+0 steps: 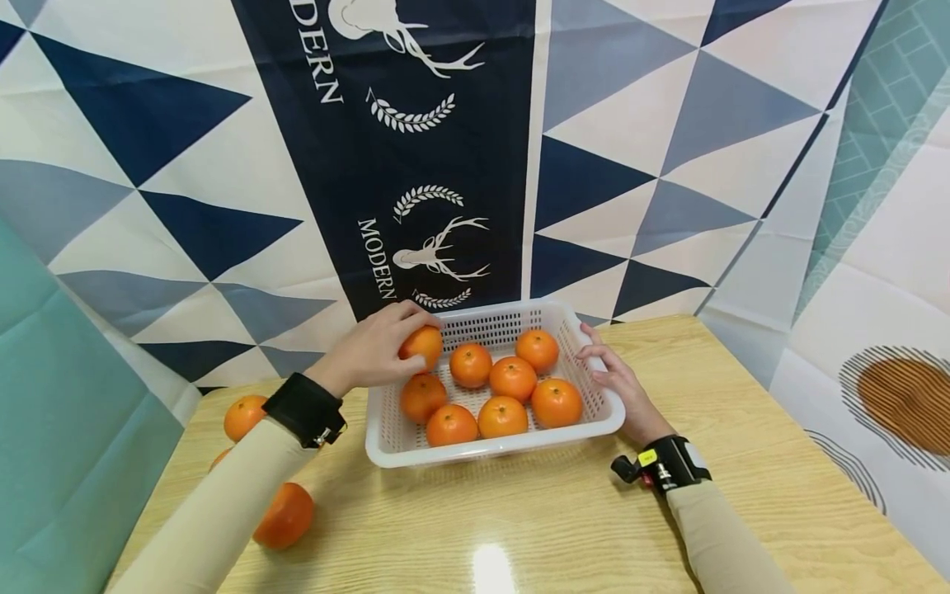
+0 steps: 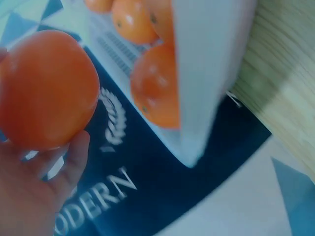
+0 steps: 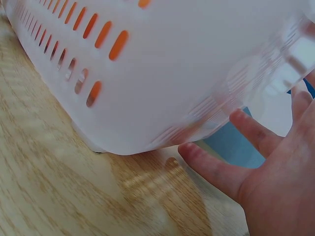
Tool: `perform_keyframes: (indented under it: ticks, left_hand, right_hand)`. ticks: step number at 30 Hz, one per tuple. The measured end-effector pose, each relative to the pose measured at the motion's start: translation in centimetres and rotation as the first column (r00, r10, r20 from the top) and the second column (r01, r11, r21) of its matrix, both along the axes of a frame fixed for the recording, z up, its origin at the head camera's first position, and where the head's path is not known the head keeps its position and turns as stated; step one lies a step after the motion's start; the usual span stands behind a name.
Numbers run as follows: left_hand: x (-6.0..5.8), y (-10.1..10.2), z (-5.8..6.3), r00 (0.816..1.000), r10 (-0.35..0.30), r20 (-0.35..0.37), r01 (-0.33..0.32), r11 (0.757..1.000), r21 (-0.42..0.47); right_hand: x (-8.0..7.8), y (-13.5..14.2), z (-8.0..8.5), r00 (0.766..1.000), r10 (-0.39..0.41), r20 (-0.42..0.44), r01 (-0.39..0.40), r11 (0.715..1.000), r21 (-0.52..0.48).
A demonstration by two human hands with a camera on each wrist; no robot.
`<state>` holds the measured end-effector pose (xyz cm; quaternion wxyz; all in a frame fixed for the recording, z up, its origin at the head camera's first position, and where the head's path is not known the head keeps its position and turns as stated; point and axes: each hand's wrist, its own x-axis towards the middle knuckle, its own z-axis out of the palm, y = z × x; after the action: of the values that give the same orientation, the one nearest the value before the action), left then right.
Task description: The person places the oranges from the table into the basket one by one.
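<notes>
A white plastic basket (image 1: 490,445) with slotted walls stands on the table and holds several oranges (image 1: 512,379). My left hand (image 1: 378,346) grips one orange (image 1: 423,346) over the basket's left end, above another orange (image 1: 423,398). The left wrist view shows that held orange (image 2: 48,91) large against the fingers (image 2: 74,162). At the basket's right end, my right hand (image 1: 619,384) holds the rim, its fingertips over the edge. In the right wrist view, two fingers (image 3: 216,167) lie along the outer wall; the other fingers are partly hidden.
Left of the basket, a loose orange (image 1: 245,417) and a nearer one (image 1: 285,517) lie on the wooden table (image 1: 445,528). A further orange is mostly covered by the left forearm. Patterned cloth (image 1: 445,165) hangs right behind the basket.
</notes>
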<state>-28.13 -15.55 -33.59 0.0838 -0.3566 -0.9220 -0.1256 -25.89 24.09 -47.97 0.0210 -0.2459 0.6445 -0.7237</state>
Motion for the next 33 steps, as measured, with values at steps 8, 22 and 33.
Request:
perform_keyframes:
  ticks: [8,22,33]
  left_hand:
    - [0.8,2.7,0.2,0.995,-0.096,-0.023,0.096,0.995,-0.02]
    - [0.1,5.6,-0.1,0.996,-0.086,0.018,0.087,0.992,-0.089]
    - [-0.6,6.1,-2.3,0.995,-0.052,0.09,0.068,0.98,-0.188]
  right_hand:
    - [-0.2,0.2,0.1,1.0,0.006,0.004,-0.006,1.0,-0.001]
    - [-0.3,0.2,-0.1,1.0,-0.001,0.007,0.001,1.0,-0.009]
    - [-0.1,0.0,-0.1,1.0,0.002,0.014,-0.002,1.0,-0.013]
